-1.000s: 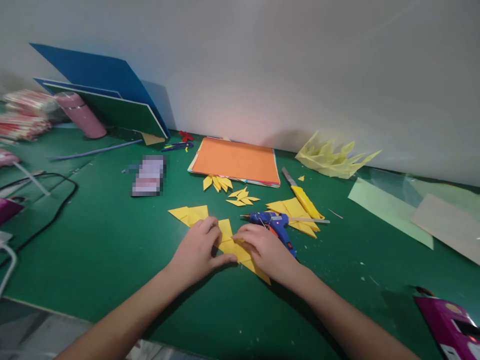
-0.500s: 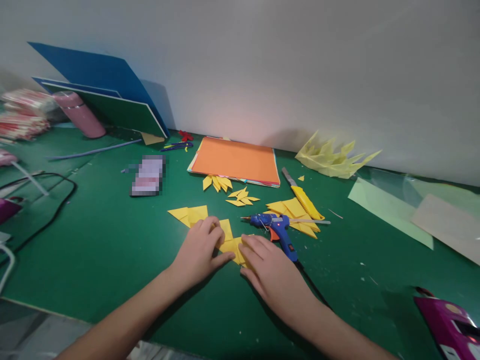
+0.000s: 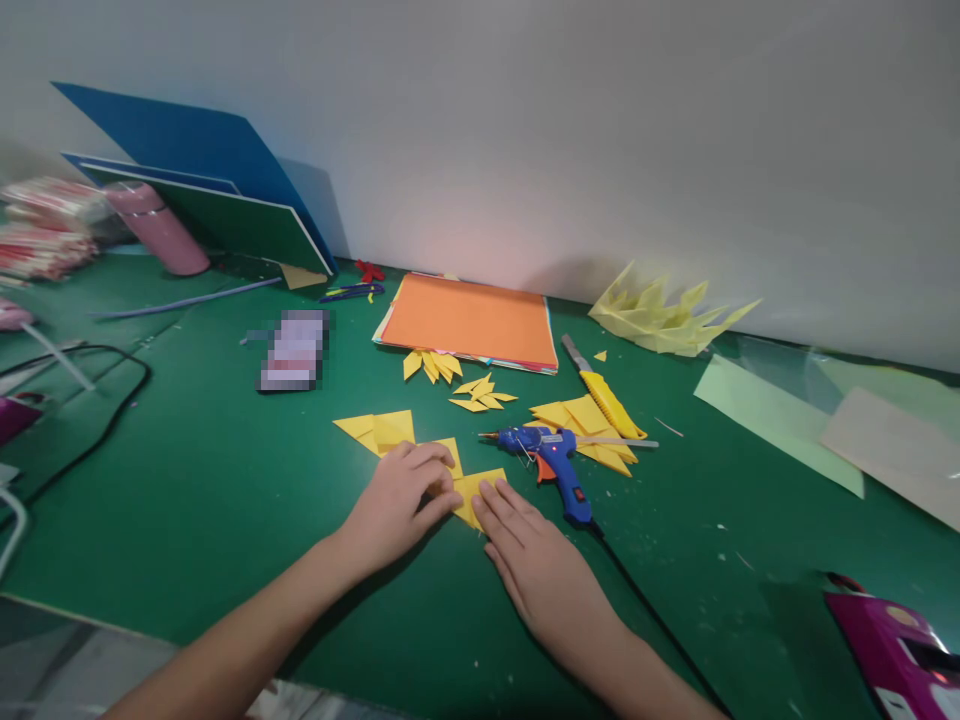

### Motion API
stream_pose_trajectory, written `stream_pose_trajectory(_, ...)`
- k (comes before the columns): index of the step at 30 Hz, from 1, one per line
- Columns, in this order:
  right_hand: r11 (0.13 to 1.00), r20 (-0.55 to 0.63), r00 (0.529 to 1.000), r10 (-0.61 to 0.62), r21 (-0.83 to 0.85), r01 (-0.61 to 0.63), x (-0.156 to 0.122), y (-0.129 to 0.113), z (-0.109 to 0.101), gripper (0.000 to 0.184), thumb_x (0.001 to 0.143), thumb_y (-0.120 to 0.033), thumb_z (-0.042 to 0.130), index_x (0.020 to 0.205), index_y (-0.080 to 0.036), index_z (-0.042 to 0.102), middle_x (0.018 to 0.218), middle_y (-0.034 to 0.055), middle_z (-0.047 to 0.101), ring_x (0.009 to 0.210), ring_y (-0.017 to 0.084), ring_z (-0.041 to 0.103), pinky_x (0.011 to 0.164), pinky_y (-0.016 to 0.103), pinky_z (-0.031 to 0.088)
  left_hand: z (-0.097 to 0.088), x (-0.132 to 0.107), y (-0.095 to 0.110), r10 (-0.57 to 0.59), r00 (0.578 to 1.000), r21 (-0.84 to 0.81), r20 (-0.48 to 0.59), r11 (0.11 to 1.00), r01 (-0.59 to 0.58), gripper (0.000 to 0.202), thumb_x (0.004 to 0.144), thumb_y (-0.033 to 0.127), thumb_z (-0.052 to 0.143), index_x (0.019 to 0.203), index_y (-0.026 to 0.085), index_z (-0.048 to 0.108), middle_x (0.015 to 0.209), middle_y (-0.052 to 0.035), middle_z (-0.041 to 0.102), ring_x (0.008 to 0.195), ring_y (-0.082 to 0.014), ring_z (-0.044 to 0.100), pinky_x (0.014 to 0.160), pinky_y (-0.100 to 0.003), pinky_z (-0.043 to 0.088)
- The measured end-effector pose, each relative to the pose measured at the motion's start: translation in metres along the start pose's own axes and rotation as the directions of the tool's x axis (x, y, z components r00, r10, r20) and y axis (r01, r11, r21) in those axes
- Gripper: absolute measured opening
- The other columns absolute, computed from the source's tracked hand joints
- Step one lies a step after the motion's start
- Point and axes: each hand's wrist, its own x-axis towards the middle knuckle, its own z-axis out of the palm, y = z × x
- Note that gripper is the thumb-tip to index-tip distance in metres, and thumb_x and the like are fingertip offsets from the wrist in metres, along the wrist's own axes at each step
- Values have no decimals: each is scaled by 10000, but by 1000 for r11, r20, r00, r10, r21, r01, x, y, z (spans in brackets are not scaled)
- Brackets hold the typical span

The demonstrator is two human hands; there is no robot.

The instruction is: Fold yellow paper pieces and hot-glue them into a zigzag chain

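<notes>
A row of folded yellow paper pieces [image 3: 394,430] runs slantwise across the green table in front of me. My left hand [image 3: 401,500] is curled over the middle of this row, thumb and forefinger closed at the left edge of the nearest yellow piece [image 3: 469,497]. On that same piece my right hand [image 3: 532,555] lies with fingers stretched out flat, pressing its right part down. Just beyond my right hand lies a blue glue gun [image 3: 551,455] on its side, its nozzle pointing left. More folded yellow paper [image 3: 562,413] sits under and behind it.
A yellow utility knife [image 3: 611,403] rests by the glue gun, whose black cord [image 3: 660,630] trails toward me. Behind are small yellow paper petals [image 3: 484,393], stacked orange paper [image 3: 469,318] and a pale yellow paper crown [image 3: 664,320]. A phone [image 3: 295,350] lies left; a purple object [image 3: 892,640] right.
My right hand has shifted slightly back and flattened, uncovering more of the near yellow piece. The left thumb has drawn in toward the forefinger at the paper's edge.
</notes>
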Motion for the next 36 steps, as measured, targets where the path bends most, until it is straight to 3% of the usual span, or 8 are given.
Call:
stream_pose_trajectory(4, 999, 1, 1000, -23, -34, 23, 1, 0, -1, 423, 934, -109, 326, 1307, -53, 518, 1354, 142, 514, 1267, 278, 470, 996, 419, 486, 1, 1, 1, -32, 999, -17, 1, 999, 32, 77, 851, 210, 572, 781, 190, 549, 1023, -29, 610, 894, -206, 544, 797, -369, 405)
stream_pose_trajectory(12, 1000, -37, 999, -31, -2, 30, -2, 3, 4, 438, 918, -74, 336, 1317, -102, 515, 1349, 129, 524, 1269, 259, 471, 987, 426, 493, 2, 0, 3, -39, 999, -3, -21, 999, 39, 76, 827, 241, 586, 785, 190, 549, 1019, -39, 601, 920, -223, 534, 813, -382, 402)
stream_pose_trajectory(16, 999, -52, 998, -36, -1, 36, -2, 3, 5, 431, 915, -66, 335, 1304, -75, 523, 1339, 157, 525, 1265, 274, 473, 976, 444, 499, 3, 0, 4, -33, 999, 16, -31, 999, 34, 39, 828, 225, 558, 808, 194, 572, 1010, -41, 590, 911, -221, 530, 821, -390, 399)
stream_pose_trajectory(36, 999, -27, 999, -31, 30, 32, -3, 6, 4, 454, 892, -49, 402, 1333, -102, 496, 1360, 139, 510, 1285, 259, 451, 1007, 414, 475, 7, -1, 9, -35, 997, 113, -70, 993, 43, 120, 817, 313, 599, 882, 214, 618, 1032, -51, 558, 889, -221, 517, 800, -394, 417)
